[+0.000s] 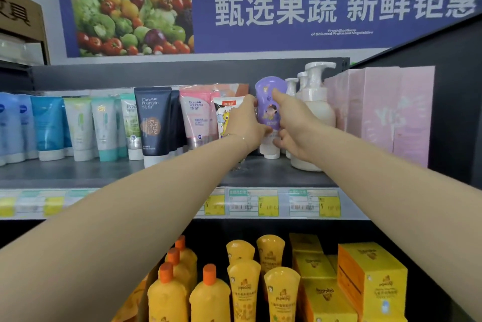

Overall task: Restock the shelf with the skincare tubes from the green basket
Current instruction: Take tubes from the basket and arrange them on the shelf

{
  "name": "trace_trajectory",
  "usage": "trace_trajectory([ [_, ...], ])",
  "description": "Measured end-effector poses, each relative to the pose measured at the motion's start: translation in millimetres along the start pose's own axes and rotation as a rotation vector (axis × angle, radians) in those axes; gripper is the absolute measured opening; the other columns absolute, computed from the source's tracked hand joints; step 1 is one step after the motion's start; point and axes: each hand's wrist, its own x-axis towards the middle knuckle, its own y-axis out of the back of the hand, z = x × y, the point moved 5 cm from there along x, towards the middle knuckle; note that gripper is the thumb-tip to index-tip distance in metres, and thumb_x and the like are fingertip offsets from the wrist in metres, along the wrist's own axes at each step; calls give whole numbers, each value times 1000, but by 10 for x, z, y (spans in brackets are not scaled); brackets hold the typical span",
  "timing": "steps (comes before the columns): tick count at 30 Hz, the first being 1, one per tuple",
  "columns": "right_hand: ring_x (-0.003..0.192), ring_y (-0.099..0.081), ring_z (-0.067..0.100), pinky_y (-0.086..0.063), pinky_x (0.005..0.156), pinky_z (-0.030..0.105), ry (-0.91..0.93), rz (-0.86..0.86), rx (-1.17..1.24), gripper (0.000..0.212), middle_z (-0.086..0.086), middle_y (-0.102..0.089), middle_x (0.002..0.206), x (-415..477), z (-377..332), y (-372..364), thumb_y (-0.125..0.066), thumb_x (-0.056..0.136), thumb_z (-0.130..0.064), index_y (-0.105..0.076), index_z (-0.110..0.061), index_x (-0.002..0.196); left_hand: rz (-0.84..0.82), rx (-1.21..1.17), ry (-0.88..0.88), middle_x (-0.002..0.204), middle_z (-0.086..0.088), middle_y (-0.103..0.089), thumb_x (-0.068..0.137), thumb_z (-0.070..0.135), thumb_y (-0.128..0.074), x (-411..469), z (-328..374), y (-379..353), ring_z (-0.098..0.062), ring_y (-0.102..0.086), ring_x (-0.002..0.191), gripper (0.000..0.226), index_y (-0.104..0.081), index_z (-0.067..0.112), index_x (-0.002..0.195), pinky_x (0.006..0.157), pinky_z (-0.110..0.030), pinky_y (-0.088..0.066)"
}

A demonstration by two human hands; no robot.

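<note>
A purple skincare tube [268,102] with a white cap stands cap-down on the grey upper shelf [104,173], between a white cartoon tube [225,118] and cream pump bottles [317,113]. My left hand [246,123] grips the purple tube's left side. My right hand [294,126] holds its right side, with the thumb on its front. Rows of blue, green, navy and pink tubes [154,123] stand to the left along the shelf. The green basket is out of view.
Pink boxes [386,113] fill the right end of the upper shelf against a dark side panel. Price tags [268,203] line the shelf edge. The lower shelf holds orange bottles [182,285], yellow tubes [245,282] and yellow boxes [370,277]. A cardboard box [20,16] sits top left.
</note>
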Motion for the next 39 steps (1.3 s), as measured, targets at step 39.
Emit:
trace_trajectory([
  [39, 84, -57, 28, -50, 72, 38, 709, -44, -1192, 20, -1, -59, 91, -545, -33, -185, -51, 91, -33, -50, -15, 98, -76, 661, -159, 93, 0, -64, 86, 31, -63, -628, -32, 678, -23, -60, 86, 17, -61, 20, 98, 78, -36, -53],
])
